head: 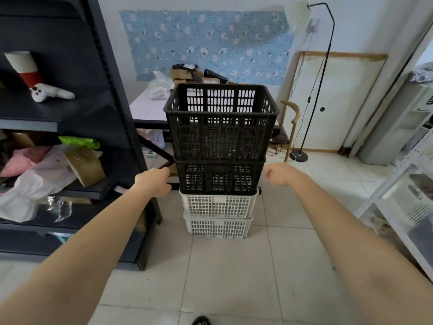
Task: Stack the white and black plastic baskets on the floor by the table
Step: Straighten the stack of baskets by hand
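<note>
A stack of baskets stands on the tiled floor in front of the table [150,109]. Two white baskets, the lower [218,228] and the upper [219,205], carry two black ones, the lower [220,178] and the top one [221,123]. My left hand [153,181] hovers just left of the lower black basket, fingers curled and holding nothing. My right hand [280,175] floats just right of the same basket, also loosely curled and empty. Neither hand visibly touches the stack.
A dark metal shelf unit [121,127] with bags and a cardboard box stands close on the left. A floor lamp [300,156] and a wooden chair [293,118] sit behind right. A white rack [398,202] lines the right side. My shoe tip [201,321] shows at the bottom.
</note>
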